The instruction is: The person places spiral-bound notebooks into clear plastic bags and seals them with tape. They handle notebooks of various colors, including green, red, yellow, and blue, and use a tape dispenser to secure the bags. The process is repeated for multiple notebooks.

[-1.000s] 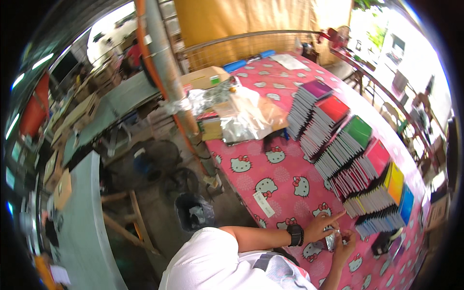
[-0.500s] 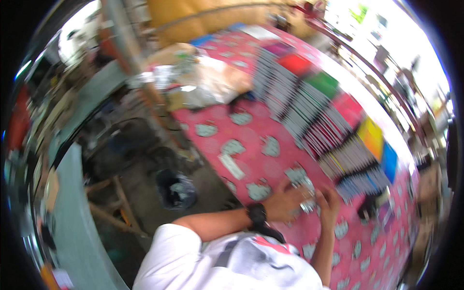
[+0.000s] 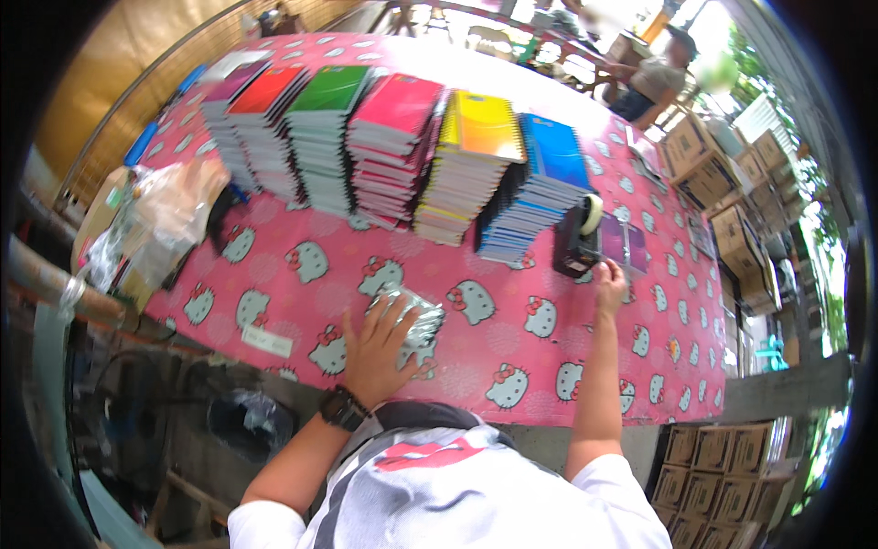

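A shiny packet (image 3: 409,317) is pressed flat on the counter (image 3: 512,320) under the left hand (image 3: 375,352), fingers spread. The tape dispenser (image 3: 576,240) is touched by the right hand (image 3: 610,277), far right of the packet; its finger state cannot be told.

Open-air packing or stall space. Rows of stacked colourful notebooks (image 3: 402,146) on pink cartoon-cat tablecloth (image 3: 302,265). Brown cardboard cartons (image 3: 722,453) piled alongside.

A crinkled, shiny clear-plastic packet (image 3: 409,316) is pressed under the left hand (image 3: 373,348). The table is covered by a smooth pink printed cloth (image 3: 512,339), possibly vinyl. Glossy card covers are seen on the notebook stacks (image 3: 402,146). The tape dispenser (image 3: 576,240) appears to be black plastic.
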Demonstrator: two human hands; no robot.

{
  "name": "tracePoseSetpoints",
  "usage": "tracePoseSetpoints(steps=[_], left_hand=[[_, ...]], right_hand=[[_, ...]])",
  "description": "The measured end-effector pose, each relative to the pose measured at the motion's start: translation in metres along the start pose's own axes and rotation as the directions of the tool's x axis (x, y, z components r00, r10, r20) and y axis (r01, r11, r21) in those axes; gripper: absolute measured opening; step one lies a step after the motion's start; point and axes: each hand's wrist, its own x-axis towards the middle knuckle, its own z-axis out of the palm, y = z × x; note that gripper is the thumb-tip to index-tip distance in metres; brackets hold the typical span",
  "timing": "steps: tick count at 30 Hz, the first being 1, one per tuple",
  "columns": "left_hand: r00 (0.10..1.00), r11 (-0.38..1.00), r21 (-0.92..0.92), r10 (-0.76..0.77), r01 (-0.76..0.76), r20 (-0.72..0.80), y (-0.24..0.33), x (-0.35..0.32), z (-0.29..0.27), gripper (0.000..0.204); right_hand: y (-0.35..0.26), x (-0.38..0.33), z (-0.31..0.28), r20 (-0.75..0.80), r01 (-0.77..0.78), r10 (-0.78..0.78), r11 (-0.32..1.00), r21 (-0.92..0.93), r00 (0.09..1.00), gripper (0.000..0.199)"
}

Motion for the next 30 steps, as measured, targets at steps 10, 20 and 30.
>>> tracePoseSetpoints(steps=[10,20,30], left_hand=[[0.999,0.999,0.046,0.031,-0.03,-0.029,-0.005,-0.001,0.004,0.075],[1.0,0.999,0.034,0.001,-0.001,0.005,-0.002,-0.002,0.002,0.073],[0.995,0.998,0.035,-0.055,0.052,0.089,-0.001,0.0,-0.013,0.072]], right_hand=[[-0.009,0.031,0.028,0.12,-0.106,0.096,0.992,0.073,0.988,0.024],[0.011,-0.046,0.036,0.419,-0.618,0.459,0.645,0.449,0.783,0.012],[-0.236,-0.123,0.12,0.968,-0.025,-0.205,0.979,0.203,-0.148,0.03]])
